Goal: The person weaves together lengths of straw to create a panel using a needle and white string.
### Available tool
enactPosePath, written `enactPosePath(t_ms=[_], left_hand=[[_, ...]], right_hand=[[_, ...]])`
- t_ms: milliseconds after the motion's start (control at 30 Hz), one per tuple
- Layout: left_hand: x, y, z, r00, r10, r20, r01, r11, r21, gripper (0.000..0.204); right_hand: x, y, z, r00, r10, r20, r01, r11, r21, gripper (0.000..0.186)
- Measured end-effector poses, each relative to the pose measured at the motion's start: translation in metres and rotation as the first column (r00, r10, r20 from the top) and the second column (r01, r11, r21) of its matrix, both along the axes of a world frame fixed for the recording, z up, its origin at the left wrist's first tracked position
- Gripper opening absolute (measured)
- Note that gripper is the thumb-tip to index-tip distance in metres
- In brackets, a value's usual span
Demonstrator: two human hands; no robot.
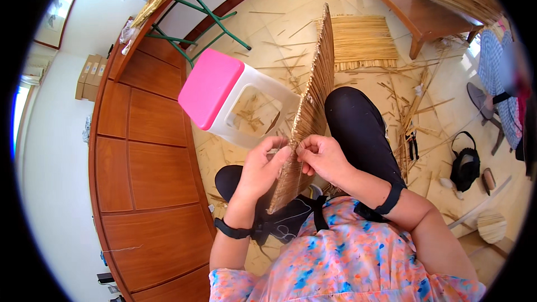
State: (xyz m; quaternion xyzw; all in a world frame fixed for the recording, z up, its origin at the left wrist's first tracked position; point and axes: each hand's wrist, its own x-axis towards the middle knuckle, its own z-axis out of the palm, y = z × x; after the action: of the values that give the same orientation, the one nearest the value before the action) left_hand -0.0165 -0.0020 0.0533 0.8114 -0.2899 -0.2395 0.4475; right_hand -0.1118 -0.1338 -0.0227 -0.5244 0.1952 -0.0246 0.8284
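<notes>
Above the lap, the woven reed mat stands edge-up, pinched between closed fingers of both hands

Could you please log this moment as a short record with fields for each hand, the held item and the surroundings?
left hand: left hand grips the near edge of the woven straw mat
right hand: right hand pinches the same edge, beside the left
mat pose: held on edge, upright, running away from the person
beside it: white plastic stool with pink seat, on its side
floor: loose straw stalks, a flat mat
behind: wooden bench
</notes>
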Motion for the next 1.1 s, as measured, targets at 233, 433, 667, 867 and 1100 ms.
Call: enactPosePath(t_ms=[233,433,667,867,1100], left_hand=[[0.013,-0.016,0.011,0.957,-0.096,0.273,0.044,0.98,0.193,0.028],[0.011,-0.03,0.006,0.877,-0.145,0.459,-0.003,0.952,0.307,0.023],[-0.008,-0.035,0.001,0.868,-0.155,0.472,0.032,0.966,0.257,0.019],[-0.017,-0.041,-0.001,0.868,-0.153,0.472,0.029,0.966,0.258,0.02],[-0.024,-0.042,0.001,0.905,-0.129,0.405,0.015,0.962,0.273,0.023]], right_hand=[[0.007,-0.002,0.003,0.998,0.034,0.055,-0.033,0.999,-0.027,0.019],[0.004,-0.019,0.005,0.995,0.087,0.049,-0.09,0.994,0.064,0.018],[-0.023,-0.051,0.008,0.969,0.226,0.103,-0.244,0.94,0.236,0.014],[-0.047,-0.062,0.01,0.975,0.224,0.012,-0.221,0.953,0.205,0.015],[-0.066,-0.066,0.012,0.982,0.19,-0.014,-0.182,0.955,0.236,0.015]])
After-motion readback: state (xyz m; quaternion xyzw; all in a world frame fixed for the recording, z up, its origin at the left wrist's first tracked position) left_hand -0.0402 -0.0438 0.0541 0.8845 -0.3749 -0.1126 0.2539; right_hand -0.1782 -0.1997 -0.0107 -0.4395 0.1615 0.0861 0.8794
